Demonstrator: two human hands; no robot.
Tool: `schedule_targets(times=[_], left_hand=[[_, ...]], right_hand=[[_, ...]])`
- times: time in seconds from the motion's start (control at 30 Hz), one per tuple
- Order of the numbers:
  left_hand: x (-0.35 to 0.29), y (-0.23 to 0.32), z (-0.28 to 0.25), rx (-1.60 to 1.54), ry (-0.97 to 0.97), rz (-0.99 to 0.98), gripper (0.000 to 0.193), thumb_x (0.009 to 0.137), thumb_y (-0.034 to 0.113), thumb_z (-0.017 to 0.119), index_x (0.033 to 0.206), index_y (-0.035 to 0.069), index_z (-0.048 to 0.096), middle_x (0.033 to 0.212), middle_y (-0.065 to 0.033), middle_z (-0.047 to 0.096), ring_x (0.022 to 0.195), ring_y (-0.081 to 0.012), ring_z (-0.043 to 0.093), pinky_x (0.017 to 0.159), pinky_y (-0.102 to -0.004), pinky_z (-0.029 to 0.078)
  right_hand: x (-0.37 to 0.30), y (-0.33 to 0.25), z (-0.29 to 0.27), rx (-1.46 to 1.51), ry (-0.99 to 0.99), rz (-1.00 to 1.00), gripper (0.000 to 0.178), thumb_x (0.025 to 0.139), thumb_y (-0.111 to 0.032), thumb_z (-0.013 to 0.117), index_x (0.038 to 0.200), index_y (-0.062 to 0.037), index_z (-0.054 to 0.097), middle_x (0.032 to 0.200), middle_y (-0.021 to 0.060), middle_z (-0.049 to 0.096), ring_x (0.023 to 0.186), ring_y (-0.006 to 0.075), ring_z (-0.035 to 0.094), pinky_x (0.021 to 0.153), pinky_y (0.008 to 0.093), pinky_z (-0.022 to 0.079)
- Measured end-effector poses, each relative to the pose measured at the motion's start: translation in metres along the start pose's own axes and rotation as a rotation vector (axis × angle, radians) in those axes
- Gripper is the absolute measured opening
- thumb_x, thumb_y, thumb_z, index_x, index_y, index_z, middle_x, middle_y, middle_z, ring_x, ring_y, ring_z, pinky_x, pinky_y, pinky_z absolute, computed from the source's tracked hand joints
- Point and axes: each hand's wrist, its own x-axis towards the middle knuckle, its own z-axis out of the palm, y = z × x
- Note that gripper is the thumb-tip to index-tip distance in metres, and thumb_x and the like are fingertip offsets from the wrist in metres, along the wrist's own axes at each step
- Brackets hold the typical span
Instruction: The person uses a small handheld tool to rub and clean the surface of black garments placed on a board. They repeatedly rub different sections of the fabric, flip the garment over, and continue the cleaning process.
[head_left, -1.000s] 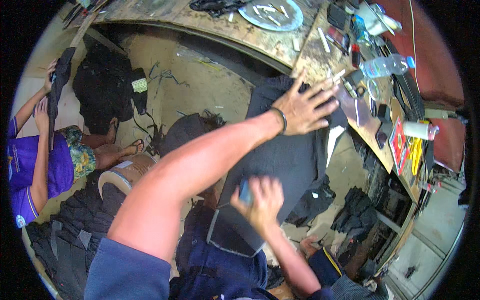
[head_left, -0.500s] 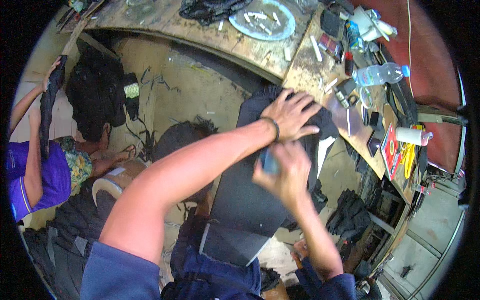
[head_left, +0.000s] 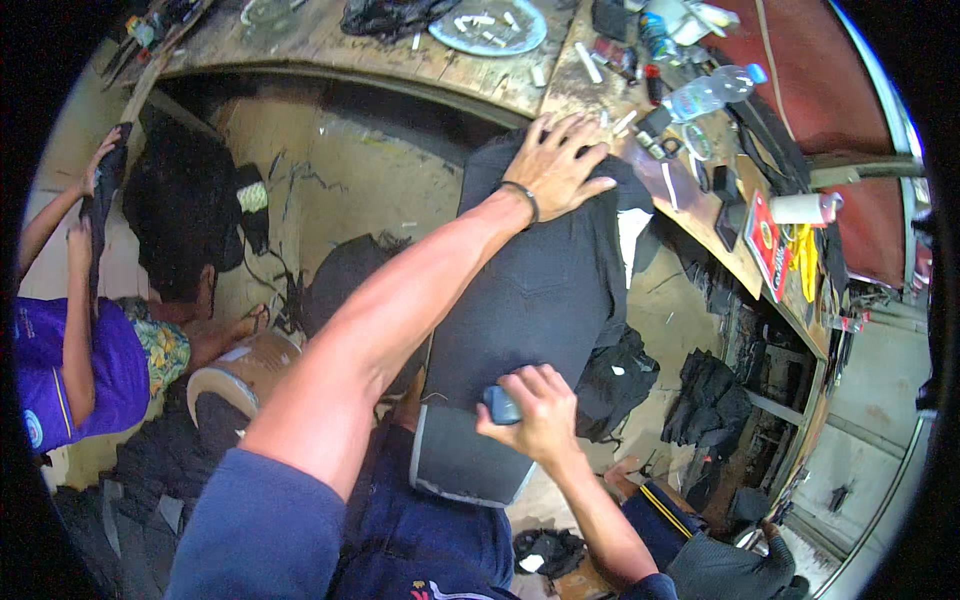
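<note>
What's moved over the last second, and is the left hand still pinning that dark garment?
The right hand, gripping a small blue tool, went up the dark garment toward the left hand half a second ago and has now come back down to the near end, by the board's edge. The left hand stayed flat on the far end, pressing the garment on the workbench edge. The tool stayed in the grip.

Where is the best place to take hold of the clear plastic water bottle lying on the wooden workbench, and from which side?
Grip the clear plastic water bottle around its ribbed middle, coming from above. It lies on its side on the wooden workbench, blue cap toward the right, so the round body faces up. Small tools crowd its left end, which makes a side approach awkward.
</note>
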Motion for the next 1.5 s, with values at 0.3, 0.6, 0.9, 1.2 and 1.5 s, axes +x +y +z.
schedule_targets(times=[0.3,0.6,0.9,1.2,1.5], left_hand=[[-0.216,0.015,-0.064,-1.011,-0.167,-1.142,0.088,0.114,0.06,0.048,0.164,-0.012,0.036,0.171,-0.0244,0.042,0.161,-0.0299,0.036,0.132,-0.0365,0.027],[-0.369,0.192,-0.248,-0.28,-0.577,-1.241,0.054,0.116,0.04,0.048,0.105,-0.007,0.073,0.091,-0.0332,0.072,0.09,-0.0496,0.075,0.081,-0.0546,0.055],[-0.373,0.121,-0.296,0.031,-0.677,-1.028,0.033,0.111,0.03,0.06,0.125,0.003,0.073,0.11,-0.0245,0.077,0.108,-0.0466,0.071,0.092,-0.0525,0.055],[-0.285,0.178,-0.207,-0.102,-0.891,-0.129,0.106,0.094,0.066,0.066,0.174,0.01,0.026,0.182,-0.0162,0.022,0.169,-0.0357,0.018,0.128,-0.0774,0.01],[-0.215,0.108,-0.135,-0.171,-0.641,0.062,0.11,0.092,0.07,0.066,0.174,0.009,0.025,0.182,-0.0147,0.021,0.169,-0.0344,0.017,0.134,-0.0671,0.009]], right_hand=[[-0.042,0.137,-0.018,0.183,-0.044,0.721,0.073,0.091,-0.056,0.068,0.116,0.0119,0.076,0.111,0.036,0.077,0.11,0.0407,0.077,0.099,0.0452,0.057],[-0.215,-0.032,-0.008,-0.076,-0.298,0.898,0.078,0.087,-0.067,0.078,0.099,0.0106,0.077,0.09,0.0373,0.075,0.096,0.0517,0.077,0.087,0.0559,0.061],[-0.245,-0.075,-0.031,0.131,-0.088,0.714,0.091,0.09,-0.054,0.082,0.16,-0.005,0.05,0.138,0.0381,0.059,0.127,0.0542,0.064,0.103,0.0578,0.056],[-0.226,-0.021,0.011,0.343,-0.052,0.853,0.099,0.087,-0.035,0.089,0.161,0.0082,0.041,0.141,0.0346,0.064,0.124,0.037,0.071,0.1,0.0422,0.06],[-0.102,0.064,-0.021,0.382,-0.233,0.964,0.058,0.092,-0.051,0.08,0.088,0.0066,0.078,0.071,0.0119,0.074,0.067,0.0163,0.066,0.061,0.0369,0.053]])
